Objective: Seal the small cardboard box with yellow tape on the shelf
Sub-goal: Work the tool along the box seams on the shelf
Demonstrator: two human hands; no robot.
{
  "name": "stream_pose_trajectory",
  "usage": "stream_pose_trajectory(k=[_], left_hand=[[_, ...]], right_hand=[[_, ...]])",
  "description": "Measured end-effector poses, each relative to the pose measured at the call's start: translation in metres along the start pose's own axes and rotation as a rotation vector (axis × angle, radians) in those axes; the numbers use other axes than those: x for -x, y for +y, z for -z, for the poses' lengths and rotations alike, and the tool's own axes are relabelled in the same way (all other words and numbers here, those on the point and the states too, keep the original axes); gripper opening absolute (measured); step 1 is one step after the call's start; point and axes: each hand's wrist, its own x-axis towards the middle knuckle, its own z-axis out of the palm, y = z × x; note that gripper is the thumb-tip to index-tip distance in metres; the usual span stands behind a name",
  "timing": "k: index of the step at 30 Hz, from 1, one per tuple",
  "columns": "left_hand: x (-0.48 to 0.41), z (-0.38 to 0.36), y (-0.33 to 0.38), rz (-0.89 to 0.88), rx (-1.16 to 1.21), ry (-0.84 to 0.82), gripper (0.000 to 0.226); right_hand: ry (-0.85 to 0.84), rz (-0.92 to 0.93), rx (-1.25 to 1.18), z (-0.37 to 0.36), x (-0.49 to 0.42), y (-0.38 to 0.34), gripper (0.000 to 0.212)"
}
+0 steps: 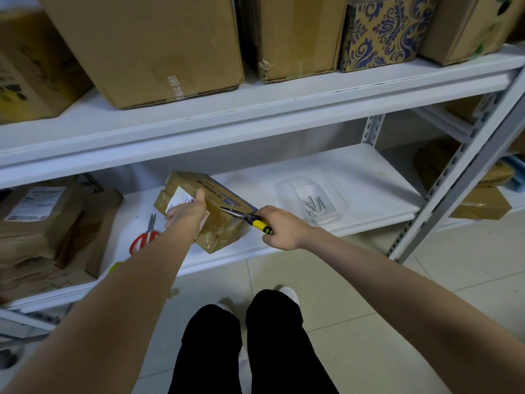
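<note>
Left hand (pixel 186 216) grip on taped, labelled box (pixel 223 227)

I saw a brown taped cardboard box (pixel 224 223) with a blue-and-white strip, yellow-and-black-handled pliers (pixel 259 222), red-handled scissors (pixel 143 238), a tan carton patterned in navy damask (pixel 380 32), white metal shelving (pixel 355 172).

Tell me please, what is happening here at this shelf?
A person holds the small cardboard box on the lower shelf with the left hand. The right hand grips yellow-handled pliers, their tips on the box top. Red scissors lie left of the box, a clear tray with nails to its right.
</note>
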Motion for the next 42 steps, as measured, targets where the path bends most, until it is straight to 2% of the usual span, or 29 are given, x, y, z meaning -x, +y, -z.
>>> stream_pose_trajectory(k=[7, 10, 14, 19, 22, 25, 28, 35, 39, 42], left_hand=[[-0.002, -0.004, 0.000, -0.049, -0.101, 0.011, 0.090], [0.001, -0.002, -0.001, -0.087, -0.190, 0.075, 0.092], [-0.007, 0.003, -0.009, -0.107, -0.274, 0.144, 0.096], [-0.002, -0.003, -0.004, -0.197, -0.394, 0.092, 0.094], [0.006, -0.015, 0.002, -0.235, -0.397, 0.043, 0.098], [0.010, -0.023, 0.007, -0.292, -0.435, 0.000, 0.099], [0.013, -0.028, 0.012, -0.375, -0.523, -0.036, 0.096], [0.020, -0.047, 0.022, -0.507, -0.717, -0.107, 0.103], [0.023, -0.053, 0.026, -0.563, -0.768, -0.118, 0.100], [0.022, -0.056, 0.030, -0.627, -0.795, -0.127, 0.098]], right_hand=[[0.080, 0.046, 0.112, 0.002, 0.004, 0.001, 0.043], [0.155, 0.023, 0.036, 0.006, 0.005, 0.002, 0.039], [0.267, -0.092, -0.115, 0.029, 0.006, 0.010, 0.014], [0.297, -0.270, -0.120, 0.036, 0.005, 0.031, 0.013], [0.316, -0.471, -0.134, 0.030, 0.006, 0.044, 0.018], [0.316, -0.670, -0.164, 0.028, 0.011, 0.059, 0.004], [0.295, -0.796, -0.174, 0.027, 0.019, 0.077, 0.012], [0.238, -0.874, -0.170, 0.026, 0.014, 0.093, 0.024], [0.247, -0.934, 0.002, 0.024, 0.002, 0.095, 0.066], [0.293, -0.927, 0.101, 0.025, -0.004, 0.095, 0.075]])
